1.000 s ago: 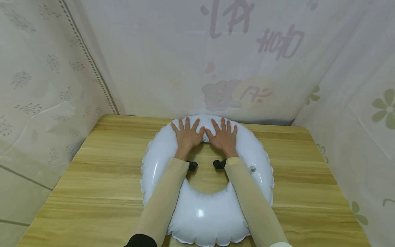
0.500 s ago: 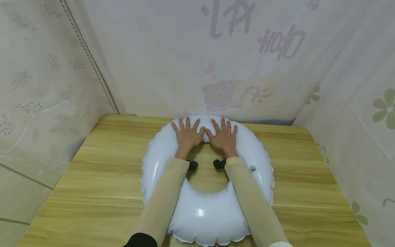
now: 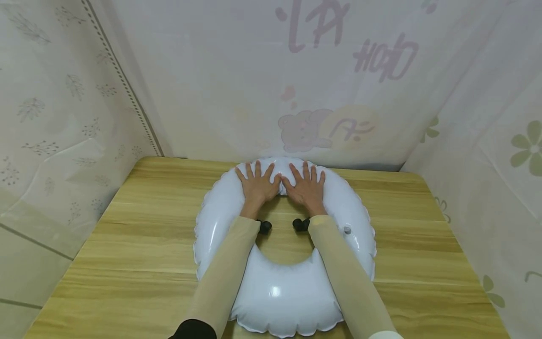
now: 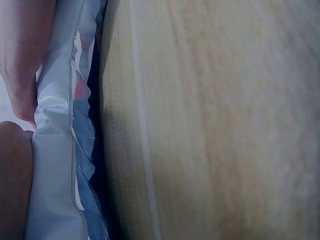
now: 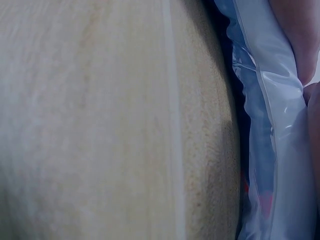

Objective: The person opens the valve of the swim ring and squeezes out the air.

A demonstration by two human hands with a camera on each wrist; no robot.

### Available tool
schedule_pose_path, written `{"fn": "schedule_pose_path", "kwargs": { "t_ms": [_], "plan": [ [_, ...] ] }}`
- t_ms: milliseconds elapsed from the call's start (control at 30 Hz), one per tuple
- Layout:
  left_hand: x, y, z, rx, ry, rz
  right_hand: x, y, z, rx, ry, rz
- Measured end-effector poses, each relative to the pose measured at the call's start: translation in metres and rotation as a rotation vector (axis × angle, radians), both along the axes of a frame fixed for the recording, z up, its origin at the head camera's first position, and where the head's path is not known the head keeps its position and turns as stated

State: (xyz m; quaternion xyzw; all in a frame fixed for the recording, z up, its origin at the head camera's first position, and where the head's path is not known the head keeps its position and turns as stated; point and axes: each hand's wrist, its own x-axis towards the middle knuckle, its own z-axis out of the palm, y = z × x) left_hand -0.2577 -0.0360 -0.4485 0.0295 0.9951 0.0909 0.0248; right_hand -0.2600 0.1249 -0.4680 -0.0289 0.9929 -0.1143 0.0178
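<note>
A glossy white inflatable swim ring (image 3: pixel 282 296) with a scalloped seam lies flat on the table. My left hand (image 3: pixel 257 190) rests on the ring's far part with fingers spread. Beside it my right hand (image 3: pixel 308 190) lies the same way, and the thumbs nearly meet at the ring's inner edge. A small clear valve (image 3: pixel 347 230) shows on the ring's right side. In the left wrist view the ring's inner wall (image 4: pixel 52 160) is creased near skin at the left edge. The right wrist view has the creased wall (image 5: pixel 287 125) with a see-through lower part.
The wood-grain table (image 3: pixel 127 245) extends on both sides of the ring. A pale printed curtain (image 3: pixel 220 84) hangs behind its far edge, with more patterned cloth at left and right. Black wrist camera mounts (image 3: pixel 265 228) jut into the ring's hole.
</note>
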Motion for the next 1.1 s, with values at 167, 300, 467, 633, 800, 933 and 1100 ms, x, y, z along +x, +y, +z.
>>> {"fn": "schedule_pose_path", "kwargs": {
  "t_ms": [167, 300, 467, 633, 800, 933, 1100],
  "plan": [
    [-0.0013, 0.0005, 0.0, 0.0, -0.01, -0.004, -0.0004, -0.0006, 0.0011, 0.017, -0.005, -0.003],
    [-0.0018, 0.0008, -0.0008, -0.006, -0.017, -0.004, -0.0001, -0.0007, 0.0008, 0.028, -0.018, -0.004],
    [-0.0013, 0.0007, -0.0023, -0.012, -0.034, -0.003, 0.0008, -0.0008, -0.0004, 0.034, -0.024, 0.002],
    [-0.0016, 0.0005, -0.0017, -0.012, -0.031, -0.003, 0.001, -0.0013, 0.0011, 0.034, -0.016, 0.003],
    [-0.0017, 0.0014, 0.0004, -0.012, -0.028, -0.002, 0.0, -0.0015, 0.0034, 0.039, -0.022, 0.002],
    [-0.0019, 0.002, 0.0017, -0.017, -0.037, -0.006, -0.0005, -0.0015, 0.0044, 0.044, -0.024, -0.002],
    [-0.0003, 0.0015, 0.0018, -0.024, -0.049, -0.008, 0.0013, -0.002, 0.0039, 0.022, -0.035, 0.002]
  ]
}}
